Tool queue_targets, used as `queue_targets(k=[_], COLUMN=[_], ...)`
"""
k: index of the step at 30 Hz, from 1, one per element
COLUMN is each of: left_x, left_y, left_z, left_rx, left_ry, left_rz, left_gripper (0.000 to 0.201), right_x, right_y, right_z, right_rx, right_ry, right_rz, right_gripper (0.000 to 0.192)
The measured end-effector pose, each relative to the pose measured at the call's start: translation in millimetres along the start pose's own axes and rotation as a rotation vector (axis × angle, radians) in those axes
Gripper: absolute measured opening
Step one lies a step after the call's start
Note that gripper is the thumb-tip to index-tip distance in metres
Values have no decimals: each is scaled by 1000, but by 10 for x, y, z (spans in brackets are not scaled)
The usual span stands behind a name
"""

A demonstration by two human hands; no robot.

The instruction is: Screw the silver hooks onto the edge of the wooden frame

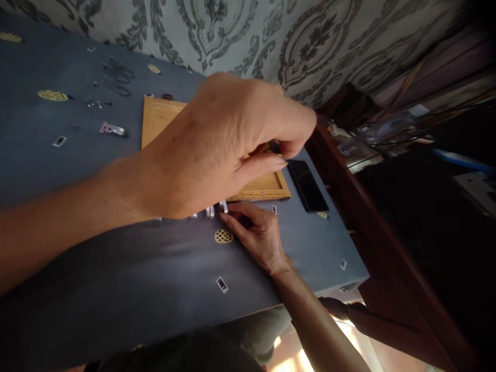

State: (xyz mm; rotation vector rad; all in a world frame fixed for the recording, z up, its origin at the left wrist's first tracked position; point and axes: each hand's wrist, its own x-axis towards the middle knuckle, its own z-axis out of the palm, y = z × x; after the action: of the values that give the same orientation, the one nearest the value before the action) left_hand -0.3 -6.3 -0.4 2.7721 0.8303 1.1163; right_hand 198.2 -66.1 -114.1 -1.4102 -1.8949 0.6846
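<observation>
My left hand [232, 134] is raised close to the camera, fingers curled around something mostly hidden; only bits of yellow and black show between them. Beneath it lies a light wooden frame [160, 111] with a raised rim and small holes along its near edge. My right hand [258, 235] is beside that near edge, its thumb and index finger closed on a small shiny metal bracket [223, 206]. Further small metal pieces [210, 212] stand in a row to its left, partly covered by my left wrist.
A similar metal piece [113, 129] and several small screws [93, 103] lie at left on the blue-grey patterned cloth [163, 289]. A black phone [308, 186] rests right of the frame. Patterned wall [232, 31] rises behind; dark wooden furniture [387, 243] borders the right.
</observation>
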Motion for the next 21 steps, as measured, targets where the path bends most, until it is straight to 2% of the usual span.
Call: queue_targets(k=[5,12,18,21], left_x=[19,44,53,49], left_y=[-46,-70,-57,-64], left_z=[-18,64,-67,-89], left_rx=[-148,-135,-215,-267], left_ry=[7,54,-72,-98], left_rz=[-37,-70,-83,-110], left_gripper=[10,6,12,10], right_x=[4,15,15,15], right_y=[7,45,68,73], right_z=[3,25,41,45], right_rx=[36,23,52,61], right_ry=[3,12,14,7], right_rz=[-24,-32,-41,-37], right_gripper=[17,20,22,23])
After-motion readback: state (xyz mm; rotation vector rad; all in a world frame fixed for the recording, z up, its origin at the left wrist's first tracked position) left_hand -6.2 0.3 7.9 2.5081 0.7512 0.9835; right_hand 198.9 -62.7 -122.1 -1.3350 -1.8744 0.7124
